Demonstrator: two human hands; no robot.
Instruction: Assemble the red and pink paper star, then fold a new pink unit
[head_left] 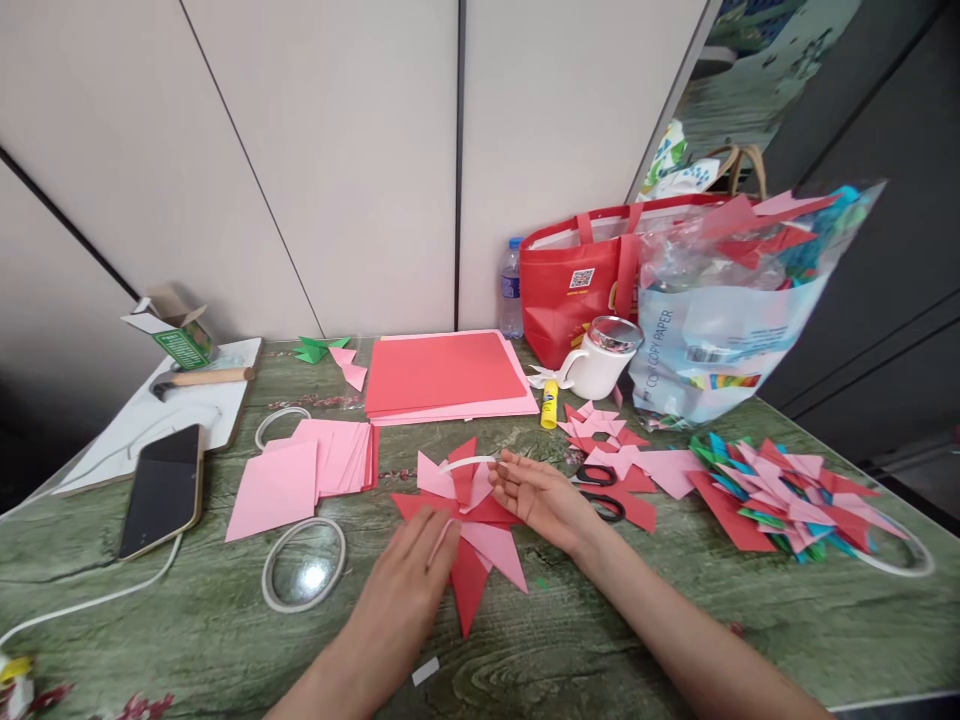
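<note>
Smartphone at the far left of the worktop, dark screen upward, with a tape ring lying flat to its right and a fanned stack of pink squares just behind that ring. Next comes your left hand, palm down over the near-left part of a red-and-pink paper star; its fingers lie close together, but they hide their own undersides, so you cannot tell whether this grip pinches a point or only presses. The star rests in front of you, between your two hands, its points spreading outward, some raised at the far side. It should be very light, fairly crisp along its folds, and easily creased or torn; take it by the layered middle or the doubled edges, leaving the thin tips free. Bowed above its far side is a narrow white strip, apparently tape. Your right hand comes in from the right, its grip drawn nearly closed, thumb and fingertips appearing to pinch the strip's right end, the other fingers loosely curled. Expect the strip to be limp and perhaps tacky, best held by its extreme end so that it does not fold onto itself. Farther right lie black-handled scissors, partly covered, and a loose heap of folded pieces, which would slide apart if you brushed against it.
</note>
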